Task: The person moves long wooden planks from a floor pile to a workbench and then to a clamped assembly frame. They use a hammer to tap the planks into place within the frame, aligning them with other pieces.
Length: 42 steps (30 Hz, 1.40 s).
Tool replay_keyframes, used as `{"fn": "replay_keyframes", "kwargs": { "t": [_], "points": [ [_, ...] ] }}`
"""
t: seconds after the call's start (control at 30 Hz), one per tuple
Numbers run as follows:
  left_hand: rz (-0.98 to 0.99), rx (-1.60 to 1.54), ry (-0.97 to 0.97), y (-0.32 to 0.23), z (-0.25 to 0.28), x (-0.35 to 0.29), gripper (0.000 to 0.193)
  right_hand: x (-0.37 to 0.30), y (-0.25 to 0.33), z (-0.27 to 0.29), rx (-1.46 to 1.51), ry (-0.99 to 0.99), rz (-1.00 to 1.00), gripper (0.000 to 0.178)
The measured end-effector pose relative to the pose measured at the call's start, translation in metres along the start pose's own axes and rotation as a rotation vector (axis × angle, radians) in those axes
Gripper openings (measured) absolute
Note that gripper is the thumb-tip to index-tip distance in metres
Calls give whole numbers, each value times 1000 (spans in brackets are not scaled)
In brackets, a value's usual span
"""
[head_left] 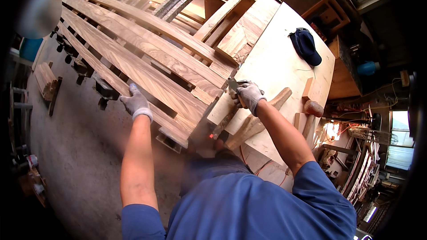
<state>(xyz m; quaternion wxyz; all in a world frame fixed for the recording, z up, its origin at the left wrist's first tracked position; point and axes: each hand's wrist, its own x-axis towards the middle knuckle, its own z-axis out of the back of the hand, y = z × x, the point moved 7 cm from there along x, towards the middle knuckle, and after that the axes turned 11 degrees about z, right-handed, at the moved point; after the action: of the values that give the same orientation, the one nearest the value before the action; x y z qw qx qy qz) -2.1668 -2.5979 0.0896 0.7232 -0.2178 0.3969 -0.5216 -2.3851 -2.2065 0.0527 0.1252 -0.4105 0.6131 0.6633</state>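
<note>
My left hand [135, 102], in a pale glove with bluish fingertips, rests on the nearest long wooden plank [93, 63]. Its fingers are apart. My right hand [251, 96], also gloved, is closed round a small hand tool [233, 87] with a flat dark metal end; the grip is mostly hidden, so its exact kind is unclear. The tool is by the planks' right ends, at the left edge of a pale worktop [267, 69]. Several brown grained planks [133, 53] lie side by side, with gaps between them.
On the worktop lie a dark blue cap [305, 47], a thick curved wooden piece [260, 120] and a mallet [313, 109] with wood blocks. A stack of short boards [46, 80] stands left on the grey floor. Black supports [105, 90] show under the planks.
</note>
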Motion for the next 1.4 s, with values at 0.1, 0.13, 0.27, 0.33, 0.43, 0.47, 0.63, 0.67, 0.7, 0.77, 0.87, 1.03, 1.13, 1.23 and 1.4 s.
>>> {"fn": "replay_keyframes", "kwargs": {
  "t": [0.1,0.13,0.27,0.33,0.43,0.47,0.63,0.67,0.7,0.77,0.87,1.03,1.13,1.23,1.4],
  "points": [
    [-5,0,1,3,0,5,75,-13,-2,8,-89,-53,-5,18],
    [-10,1,-6,5,0,8,75,-21,2,10,-199,-104,47,19],
    [-22,25,-30,5,-2,9,76,-51,18,3,-335,-133,101,22],
    [-12,17,-25,5,-2,8,76,-58,19,1,-406,-143,158,24],
    [-20,20,-21,5,-1,9,77,-63,17,3,-509,-126,257,28],
    [-14,36,-19,3,0,4,77,-65,15,3,-502,-114,263,28],
    [-14,53,-55,3,3,6,76,-71,19,-6,-693,-94,391,28],
    [-15,42,-43,2,2,5,76,-73,29,-7,-923,-144,584,29],
    [-15,30,-31,2,1,4,76,-73,34,-9,-1154,-194,777,30],
    [-18,19,-21,0,1,2,75,-71,29,-16,-1480,-217,983,31],
    [-20,19,-23,0,1,2,75,-63,14,-25,-1770,-123,1011,32],
    [-12,-28,9,6,0,9,76,-70,24,-23,-1857,-86,754,27],
    [-21,38,-16,-1,2,0,78,-81,35,-23,-1799,-99,803,26],
    [23,28,-4,0,2,-1,79,-82,40,-23,-1744,-125,746,24],
    [-2,25,4,4,1,6,80,-86,51,-28,-1682,-115,732,23]
  ]
}}
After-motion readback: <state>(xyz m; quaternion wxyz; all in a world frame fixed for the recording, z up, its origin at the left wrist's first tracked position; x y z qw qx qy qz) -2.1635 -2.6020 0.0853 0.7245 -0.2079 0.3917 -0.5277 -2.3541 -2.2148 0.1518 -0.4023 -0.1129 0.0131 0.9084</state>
